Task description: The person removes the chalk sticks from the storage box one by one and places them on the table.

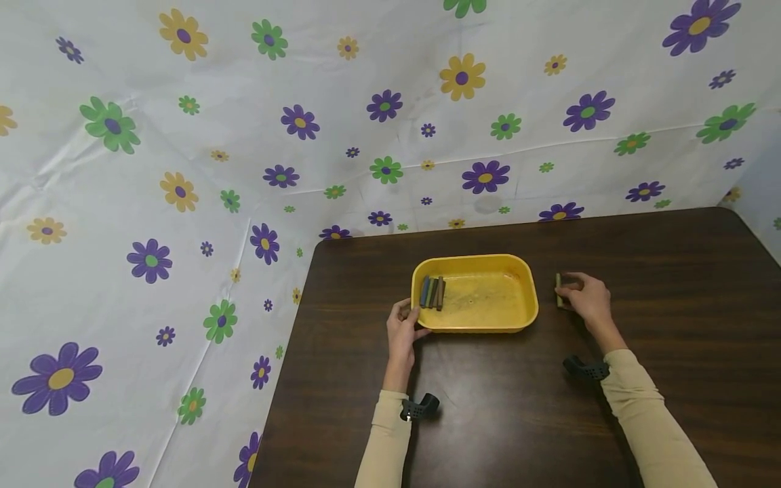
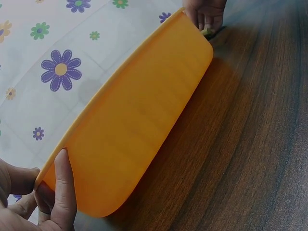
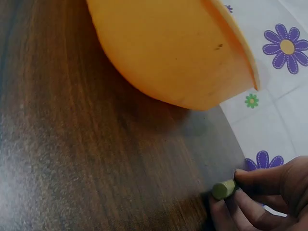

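Note:
A yellow plastic tray (image 1: pixel 482 324) stands on the dark wooden table. Several chalk sticks (image 1: pixel 432 293), blue, green, dark and brown, lie side by side at its left end. My left hand (image 1: pixel 403 332) grips the tray's near left corner, thumb at the rim and fingers against the outer wall. To the right of the tray, my right hand (image 1: pixel 587 298) pinches an olive-green chalk stick (image 3: pixel 223 190) between thumb and fingers, close over the tabletop. In the right wrist view one blunt end of that stick faces the camera; the fingers hide the rest.
The brown wood-grain table (image 1: pixel 488 407) reaches back to a white sheet (image 1: pixel 342 81) printed with flowers, which also hangs along the left side. A dark wrist strap mount (image 1: pixel 421 407) sits on the left wrist and another mount (image 1: pixel 586 369) on the right.

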A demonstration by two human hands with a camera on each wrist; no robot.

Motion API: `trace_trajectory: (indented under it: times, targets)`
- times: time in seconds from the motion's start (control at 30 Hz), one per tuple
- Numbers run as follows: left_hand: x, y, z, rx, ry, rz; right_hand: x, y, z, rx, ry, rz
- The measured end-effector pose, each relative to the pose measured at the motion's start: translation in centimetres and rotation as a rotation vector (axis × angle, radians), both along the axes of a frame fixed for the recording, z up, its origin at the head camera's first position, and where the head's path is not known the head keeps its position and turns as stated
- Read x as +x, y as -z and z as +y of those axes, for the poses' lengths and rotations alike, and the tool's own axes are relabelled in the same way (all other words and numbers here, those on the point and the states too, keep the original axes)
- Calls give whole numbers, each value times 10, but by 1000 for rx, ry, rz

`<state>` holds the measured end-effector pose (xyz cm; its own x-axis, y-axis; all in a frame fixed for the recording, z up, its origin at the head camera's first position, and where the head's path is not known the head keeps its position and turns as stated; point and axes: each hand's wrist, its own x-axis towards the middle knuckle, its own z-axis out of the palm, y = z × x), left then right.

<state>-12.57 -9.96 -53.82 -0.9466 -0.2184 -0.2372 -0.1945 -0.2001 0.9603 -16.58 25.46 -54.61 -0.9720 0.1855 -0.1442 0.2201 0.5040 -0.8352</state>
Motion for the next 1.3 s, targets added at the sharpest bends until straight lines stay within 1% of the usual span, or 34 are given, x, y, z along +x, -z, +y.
trace_trajectory:
  times: [0.13, 0.27, 0.33, 0.37, 0.53, 0.63, 0.73, 0.87, 1.03, 1.17, 1.3]
  targets:
    - [0, 1, -1, 20, 13, -4, -1, 2, -1, 149, -6, 65]
    - [-1, 1, -3, 37, 28, -8, -1, 2, -2, 204, -28, 126]
    - [0, -1, -4, 38, 36, -12, -2, 1, -2, 228, -37, 135]
    - [0, -3, -4, 38, 38, -13, -2, 0, -2, 241, -40, 135]
    - [6, -21, -2, 21, 43, -14, -4, 0, -3, 299, -51, 107]
    - [9, -27, 1, 16, 32, -7, -4, -2, -3, 323, -55, 73]
    - [9, -29, 1, 16, 30, -5, -4, -3, -3, 346, -69, 45]
    - [8, -29, 1, 13, 37, -9, -5, -2, -3, 369, -86, 30]
    - [9, -28, 0, 16, 33, -20, -4, -2, -3, 365, -80, -2]
    - [9, -28, -1, 18, 40, -14, -3, -4, -4, 359, -70, -24]
    - [9, -28, -1, 20, 44, -9, -2, -7, -4, 357, -59, -18]
